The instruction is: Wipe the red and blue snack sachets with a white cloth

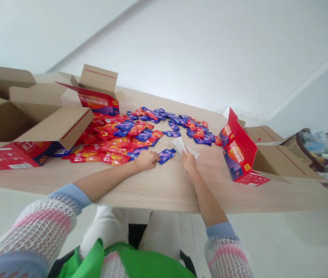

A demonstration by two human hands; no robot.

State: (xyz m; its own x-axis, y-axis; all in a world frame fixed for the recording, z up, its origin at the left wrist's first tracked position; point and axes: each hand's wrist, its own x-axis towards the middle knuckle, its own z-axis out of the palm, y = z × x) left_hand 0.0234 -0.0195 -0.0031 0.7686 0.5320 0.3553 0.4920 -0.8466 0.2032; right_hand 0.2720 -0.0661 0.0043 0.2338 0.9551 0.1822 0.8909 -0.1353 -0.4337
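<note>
My left hand [147, 160] rests on the wooden table, its fingers closed on the left end of a blue-purple sachet [166, 155] that lies flat. Just to the right, my right hand [189, 160] pinches a white paper [180, 144], held slightly above the tabletop and partly covered by the fingers. Behind and left of my left hand is a large pile of red sachets [117, 143] with some blue ones mixed in. Another blue sachet [171, 134] lies beyond the paper.
Open red-printed cartons [25, 154] stand at the left, and another [235, 154] stands at the right. Mixed blue and red sachets [204, 135] lie towards the back. The table's front edge [152, 208] runs before my lap. Plastic-wrapped items [326, 148] sit at the far right.
</note>
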